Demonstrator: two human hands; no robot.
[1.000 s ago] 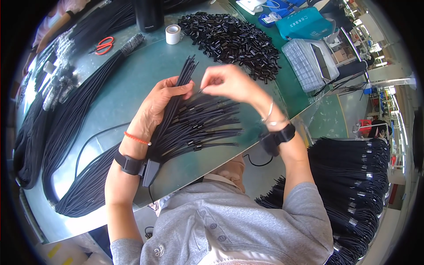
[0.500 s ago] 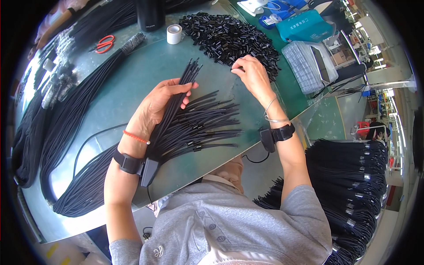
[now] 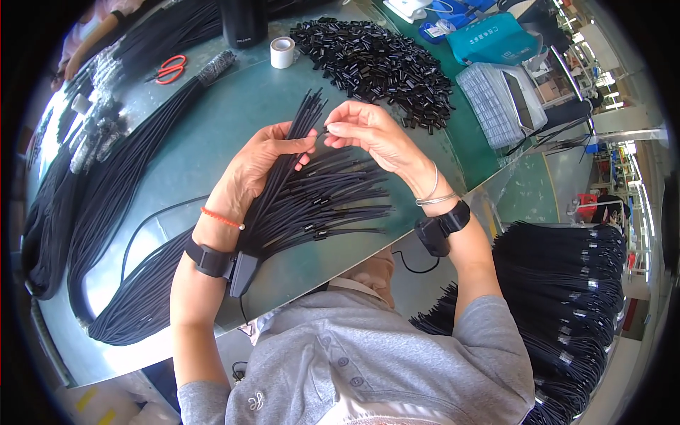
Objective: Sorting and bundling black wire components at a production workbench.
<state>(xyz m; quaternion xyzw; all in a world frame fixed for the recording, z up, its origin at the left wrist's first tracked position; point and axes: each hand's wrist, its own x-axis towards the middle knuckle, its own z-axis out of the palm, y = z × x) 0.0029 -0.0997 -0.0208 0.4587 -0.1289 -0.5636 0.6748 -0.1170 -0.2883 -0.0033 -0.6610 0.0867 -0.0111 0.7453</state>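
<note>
The right hand (image 3: 374, 139) has a narrow, pinched grip that appears to hold a small black piece (image 3: 325, 131), which sits just right of the left hand (image 3: 268, 151) and near its thumb tip (whether it touches a cable there is too small to tell). The left grip is closed around a black cable bundle (image 3: 303, 119), whose long axis slants away from the person and a little rightward, its loose ends standing just beyond the left fingers; the right hand comes at it from the side, across that axis. Nearer the person, below both grips, more cables (image 3: 347, 190) fan out rightward over the desk (image 3: 237, 106), some with short black sleeves on them. Beyond the right grip is a heap of black tubes (image 3: 375, 67), lying loose. Past the left grip stand a white roll (image 3: 282, 53) and a dark cylinder (image 3: 243, 25), with red-handled scissors (image 3: 171, 69) off to its left. Farther right of the right grip are a clear plastic case (image 3: 489, 106) and a teal bag (image 3: 492, 41), contents not discernible.
</note>
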